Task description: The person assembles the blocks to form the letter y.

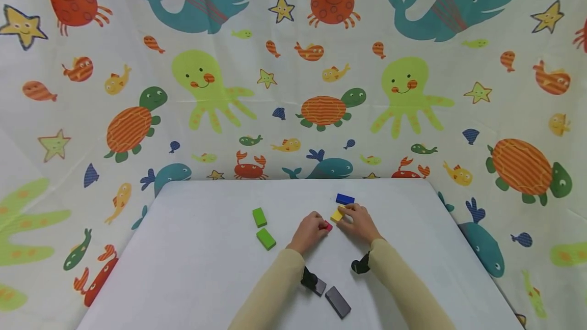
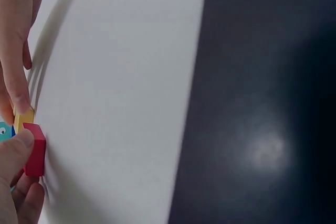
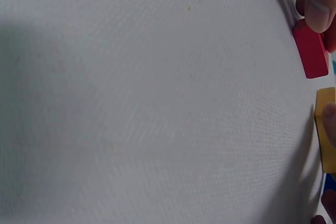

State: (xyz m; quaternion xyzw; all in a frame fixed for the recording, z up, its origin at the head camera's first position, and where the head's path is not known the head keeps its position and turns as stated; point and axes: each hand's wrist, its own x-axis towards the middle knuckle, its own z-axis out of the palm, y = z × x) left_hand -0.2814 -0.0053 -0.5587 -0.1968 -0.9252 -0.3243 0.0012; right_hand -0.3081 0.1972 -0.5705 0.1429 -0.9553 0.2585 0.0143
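A person in cream sleeves [image 1: 275, 284] leans both arms over a white-covered bench [image 1: 192, 253], the left hand [image 1: 308, 233] pinching a red block [image 2: 35, 155] between thumb and fingers. The right hand [image 1: 362, 223], its fingers closed to a block's width, grips a yellow block [image 1: 337, 215] just beside the red one, both a little right of the bench's middle, toward the far edge. A blue block [image 1: 345, 199] lies beyond, nearer that edge. Two green blocks [image 1: 266, 239] lie nearer the left edge. Toward the near edge, a grey block [image 1: 338, 302] shows whole, while a second grey block [image 1: 320, 287] is partly hidden by a black wrist device [image 1: 310, 278]. Fingers cover much of the red and yellow; the right wrist view cuts off yellow and blue. A dark area [image 2: 247, 77] in the left wrist view is hard to make out.
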